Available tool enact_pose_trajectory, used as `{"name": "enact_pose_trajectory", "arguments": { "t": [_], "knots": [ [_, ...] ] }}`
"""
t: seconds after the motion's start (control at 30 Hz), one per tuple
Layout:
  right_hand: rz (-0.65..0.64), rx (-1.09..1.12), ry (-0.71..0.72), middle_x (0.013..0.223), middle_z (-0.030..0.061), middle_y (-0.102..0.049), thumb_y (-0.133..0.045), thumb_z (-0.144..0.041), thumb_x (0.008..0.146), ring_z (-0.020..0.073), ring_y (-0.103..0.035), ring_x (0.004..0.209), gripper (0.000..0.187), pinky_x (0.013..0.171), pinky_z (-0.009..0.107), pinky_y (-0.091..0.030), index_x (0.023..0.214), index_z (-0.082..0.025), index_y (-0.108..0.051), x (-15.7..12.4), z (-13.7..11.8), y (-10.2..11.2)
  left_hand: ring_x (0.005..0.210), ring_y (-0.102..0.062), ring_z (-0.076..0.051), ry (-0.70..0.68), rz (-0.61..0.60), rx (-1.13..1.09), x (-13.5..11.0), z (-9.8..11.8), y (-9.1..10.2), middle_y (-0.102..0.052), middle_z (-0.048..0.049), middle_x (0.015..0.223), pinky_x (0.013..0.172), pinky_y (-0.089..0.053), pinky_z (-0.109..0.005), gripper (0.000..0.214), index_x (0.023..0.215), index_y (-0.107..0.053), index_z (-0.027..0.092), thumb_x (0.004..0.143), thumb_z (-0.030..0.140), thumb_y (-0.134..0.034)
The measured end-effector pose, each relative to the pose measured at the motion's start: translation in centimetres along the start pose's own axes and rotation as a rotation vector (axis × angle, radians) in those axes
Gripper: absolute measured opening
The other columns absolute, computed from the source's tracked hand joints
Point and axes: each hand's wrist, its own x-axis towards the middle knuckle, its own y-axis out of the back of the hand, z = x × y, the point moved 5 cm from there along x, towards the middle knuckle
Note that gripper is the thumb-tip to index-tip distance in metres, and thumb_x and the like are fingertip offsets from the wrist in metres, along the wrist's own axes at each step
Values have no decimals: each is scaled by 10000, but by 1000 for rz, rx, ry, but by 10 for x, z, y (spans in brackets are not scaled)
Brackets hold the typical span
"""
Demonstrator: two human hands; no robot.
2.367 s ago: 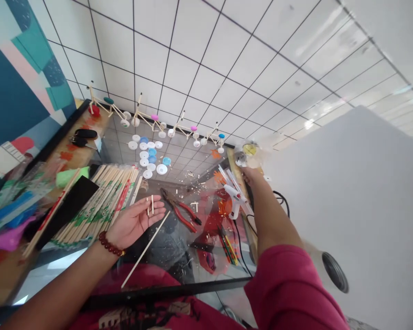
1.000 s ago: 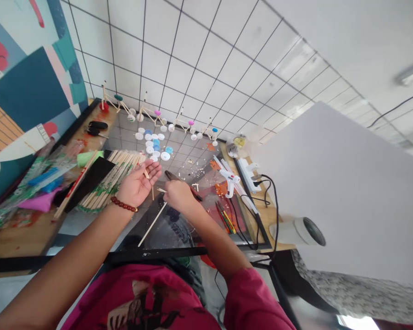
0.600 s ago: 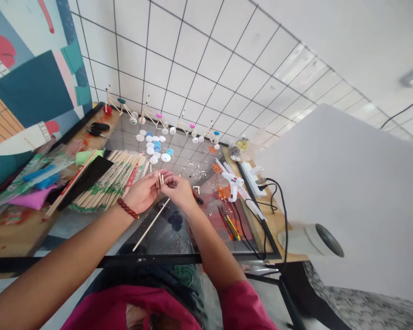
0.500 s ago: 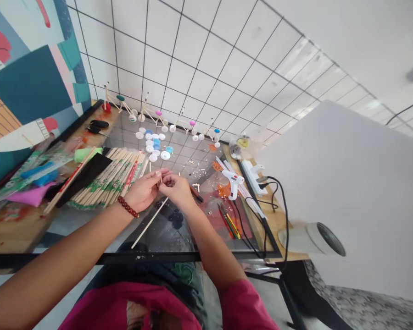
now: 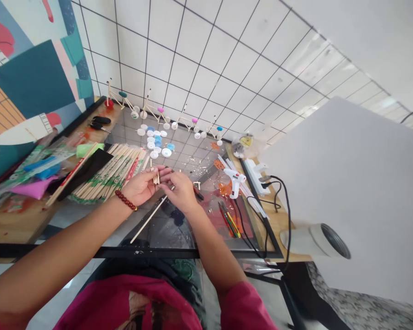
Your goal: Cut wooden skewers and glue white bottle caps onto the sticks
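Pieces of cut stick (image 5: 156, 177) sit between the thumb and fingers of your left hand (image 5: 140, 188); your right hand (image 5: 181, 191) is curled narrow just beside them, its grip on any impossible to tell. Long stick (image 5: 147, 220) lies nearer you. Done, judging by the layout: four stick-and-cap frames (image 5: 160, 110) along the far edge. Apparently unused: loose caps (image 5: 166, 152) before them, wrapped chopsticks (image 5: 112, 172) at left. Glue gun (image 5: 234, 182) at right. Your glossy counter (image 5: 179, 239) carries scraps (image 5: 202, 168); white tiled wall (image 5: 192, 55) beyond, mural (image 5: 34, 78) far left.
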Motion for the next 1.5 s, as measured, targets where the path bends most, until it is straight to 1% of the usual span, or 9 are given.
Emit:
{"name": "enact_pose_trajectory", "arguments": {
  "t": [0.17, 0.3, 0.37, 0.57, 0.8, 0.93, 1.17, 1.33, 1.5],
  "knots": [
    [-30, -84, 10, 896, 49, -680, -707, -308, 867, 208, -628, 879, 114, 850, 348, -456, 931, -214, -695, -2, -2, 0, 766, -736, -171, 35, 7, -16, 3, -4, 5, -761, -119, 910, 569, -568, -218, 158, 912, -675, 107, 909, 37, -533],
    [43, -131, -10, 1341, 146, -558, -849, -503, 680, 325, -505, 1235, 794, 1023, 469, -399, 1360, -223, -550, -2, -3, 7, 797, -742, -202, 13, -15, 31, 4, -5, 5, -758, -123, 902, 678, -598, -289, 158, 999, -662, 116, 873, 43, -600],
    [24, -106, 8, 1460, 148, -465, -871, -504, 640, 341, -424, 1324, 918, 1074, 489, -360, 1428, -224, -493, -1, -4, 6, 787, -739, -201, 27, -57, 110, 1, -7, 1, -757, -117, 900, 660, -587, -276, 242, 1069, -665, 123, 844, 36, -639],
    [-52, -11, 6, 1378, 69, -572, -867, -423, 678, 297, -448, 1299, 601, 1098, 470, -332, 1235, -300, -678, 2, 0, 4, 718, -693, -139, -36, -159, 283, -9, -10, -11, -744, -42, 853, 578, -519, -192, 268, 1023, -711, 157, 769, 78, -745],
    [-99, 21, 1, 1347, 62, -608, -886, -448, 652, 298, -463, 1296, 570, 1098, 490, -304, 1179, -311, -716, 2, 10, 10, 690, -691, -147, 112, -197, 280, -9, -13, -7, -732, -59, 764, 638, -547, -235, 31, 813, -708, 133, 805, 107, -723],
    [-116, 4, -23, 1360, 74, -604, -891, -445, 651, 295, -484, 1288, 600, 1092, 492, -299, 1203, -307, -700, 2, 16, 10, 640, -686, -139, 180, -113, 324, -6, -17, 1, -731, -74, 717, 639, -556, -238, 133, 696, -666, 119, 814, 119, -726],
    [-168, 44, 39, 1384, 85, -584, -904, -512, 605, 287, -477, 1290, 703, 1100, 480, -319, 1239, -299, -686, 1, 15, 4, 602, -662, -118, 139, -202, 302, -6, -21, -4, -734, -79, 746, 535, -508, -184, 82, 747, -691, 117, 817, 78, -702],
    [-163, 120, 45, 1377, 89, -577, -887, -420, 648, 284, -490, 1285, 629, 1112, 487, -363, 1227, -280, -686, -1, 9, 3, 799, -734, -190, 125, -194, 259, -9, -19, -6, -759, -118, 907, 658, -577, -248, 195, 980, -714, 123, 833, 18, -643],
    [-168, 150, 40, 1312, 81, -614, -831, -317, 667, 287, -518, 1265, 531, 1113, 499, -384, 1181, -268, -705, -1, 7, 0, 873, -738, -198, 168, -246, 240, -10, -20, -9, -765, -132, 935, 769, -587, -279, 244, 1045, -714, 111, 853, 6, -606]
  ]
}}
